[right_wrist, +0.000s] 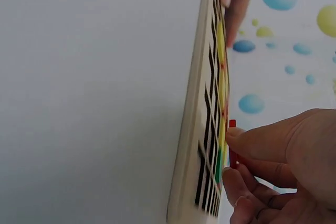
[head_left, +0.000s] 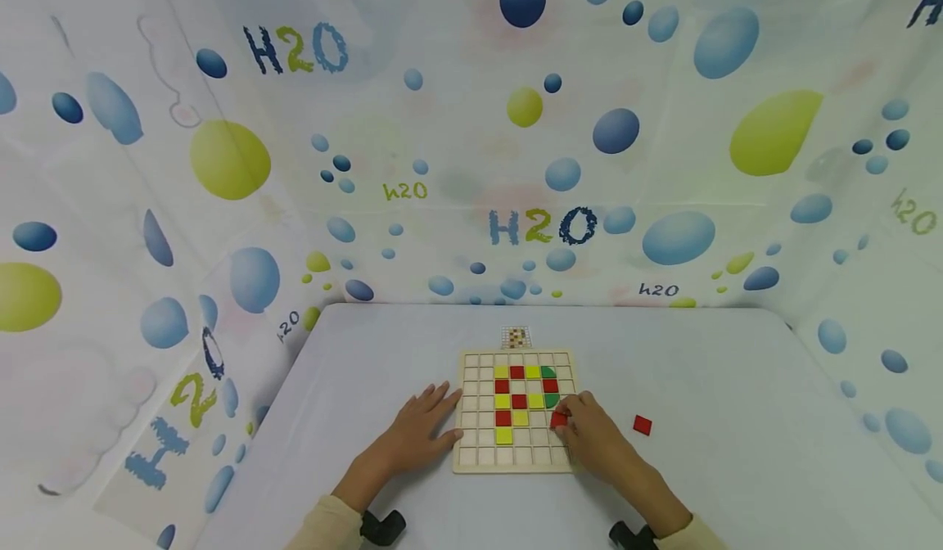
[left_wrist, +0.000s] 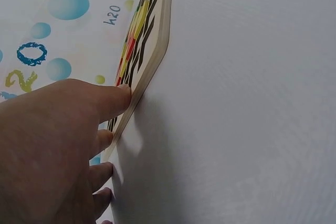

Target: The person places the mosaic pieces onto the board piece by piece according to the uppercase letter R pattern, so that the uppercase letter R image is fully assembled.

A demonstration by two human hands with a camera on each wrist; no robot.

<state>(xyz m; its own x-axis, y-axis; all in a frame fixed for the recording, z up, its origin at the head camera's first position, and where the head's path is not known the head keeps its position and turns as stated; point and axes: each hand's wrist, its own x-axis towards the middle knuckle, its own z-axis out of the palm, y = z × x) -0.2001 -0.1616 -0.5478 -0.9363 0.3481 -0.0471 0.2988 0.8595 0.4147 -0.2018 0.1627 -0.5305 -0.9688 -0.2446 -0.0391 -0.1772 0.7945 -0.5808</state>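
A square wooden grid board [head_left: 475, 455] lies on the white table, with red, yellow and green tiles set in its cells. Over the lower right cells of the board, my right hand [head_left: 595, 439] pinches a red square tile [head_left: 559, 420] between thumb and fingers. In the right wrist view that red tile [right_wrist: 232, 153] stands on edge just above the board's surface. My left hand [head_left: 418, 429] rests at the board's left edge with fingers spread. Its thumb [left_wrist: 118, 100] touches the rim in the left wrist view. Two green rounded tiles [head_left: 552, 401] sit in the right part of the pattern.
Another red square tile [head_left: 642, 425] lies loose on the table, right of my right hand. A small pattern card [head_left: 516, 336] lies just beyond the board's far edge. Behind the table [head_left: 707, 370] hangs a white sheet with coloured drops [head_left: 678, 237].
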